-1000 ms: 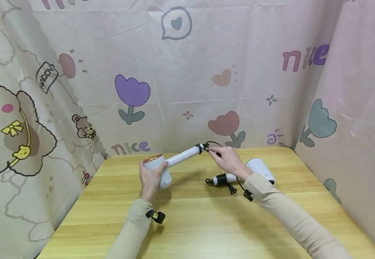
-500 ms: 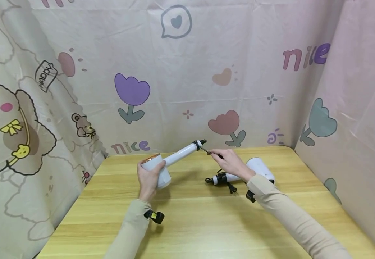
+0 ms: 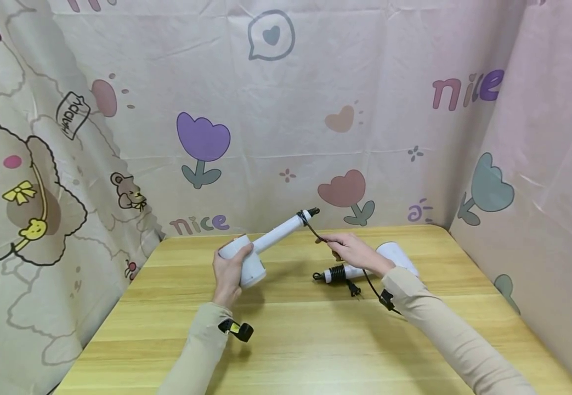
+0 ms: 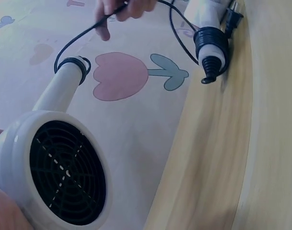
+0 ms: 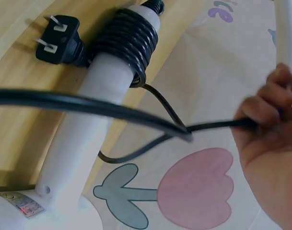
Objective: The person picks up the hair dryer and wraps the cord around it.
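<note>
My left hand (image 3: 227,274) grips the barrel of a white hair dryer (image 3: 253,270), held up above the table with its handle pointing up and to the right. Its black rear grille (image 4: 69,172) faces the left wrist camera. A black power cord (image 3: 313,231) loops round the handle near its end and runs taut to my right hand (image 3: 357,252). There my fingers pinch the cord, with the rest of it trailing under my right wrist. A second white hair dryer (image 3: 394,254) lies on the table behind my right forearm, its cord (image 3: 337,272) coiled round its handle.
The second dryer's two-pin plug (image 3: 354,289) sticks out beside its coil. A wood-grain table (image 3: 286,340) spans the front, with a printed curtain (image 3: 276,109) hanging at its back and along both sides.
My right hand has drawn the cord from the handle's tip round to the near side, down and slightly right, and the cord has tightened on the handle. The left hand has stayed nearly still.
</note>
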The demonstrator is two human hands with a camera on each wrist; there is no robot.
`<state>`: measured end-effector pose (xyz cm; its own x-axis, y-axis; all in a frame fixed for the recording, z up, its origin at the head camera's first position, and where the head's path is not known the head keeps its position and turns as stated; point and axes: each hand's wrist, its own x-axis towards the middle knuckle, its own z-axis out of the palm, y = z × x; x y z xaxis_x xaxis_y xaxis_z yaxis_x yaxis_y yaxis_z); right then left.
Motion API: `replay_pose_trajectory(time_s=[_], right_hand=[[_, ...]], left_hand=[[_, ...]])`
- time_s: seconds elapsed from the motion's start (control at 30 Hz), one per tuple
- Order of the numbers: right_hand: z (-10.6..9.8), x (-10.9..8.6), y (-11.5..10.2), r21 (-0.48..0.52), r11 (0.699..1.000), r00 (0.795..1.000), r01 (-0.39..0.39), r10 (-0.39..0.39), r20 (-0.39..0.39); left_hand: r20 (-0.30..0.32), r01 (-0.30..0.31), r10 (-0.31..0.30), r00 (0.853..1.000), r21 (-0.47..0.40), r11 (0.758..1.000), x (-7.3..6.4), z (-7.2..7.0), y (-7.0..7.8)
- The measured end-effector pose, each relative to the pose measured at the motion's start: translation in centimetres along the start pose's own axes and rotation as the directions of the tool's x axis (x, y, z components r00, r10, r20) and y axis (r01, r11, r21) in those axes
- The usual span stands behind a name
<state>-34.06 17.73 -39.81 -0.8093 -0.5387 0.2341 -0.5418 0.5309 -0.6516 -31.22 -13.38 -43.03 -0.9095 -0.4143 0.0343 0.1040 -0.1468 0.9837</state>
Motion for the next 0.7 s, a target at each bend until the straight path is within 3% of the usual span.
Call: replay_pose_trajectory(time_s=[0.27,0.53,0.7], right_hand=[[-0.6,0.2,1.2,0.157,0.979,0.979,-0.128,0.100,0.176],[-1.0,0.3,2.4,0.157,0.970,0.967,-0.184,0.150,0.207],[-0.9,0.4,2.3,0.121,0.973,0.958,-0.196,0.163,0.234]], left_hand=[[0.051,0.070,-0.066,0.997,-0.079,0.994,-0.2,0.0,0.2],[0.070,0.119,-0.111,0.991,-0.129,0.984,-0.2,-0.2,0.1],[0.117,0.152,-0.136,0.984,-0.149,0.977,-0.3,-0.2,0.1]])
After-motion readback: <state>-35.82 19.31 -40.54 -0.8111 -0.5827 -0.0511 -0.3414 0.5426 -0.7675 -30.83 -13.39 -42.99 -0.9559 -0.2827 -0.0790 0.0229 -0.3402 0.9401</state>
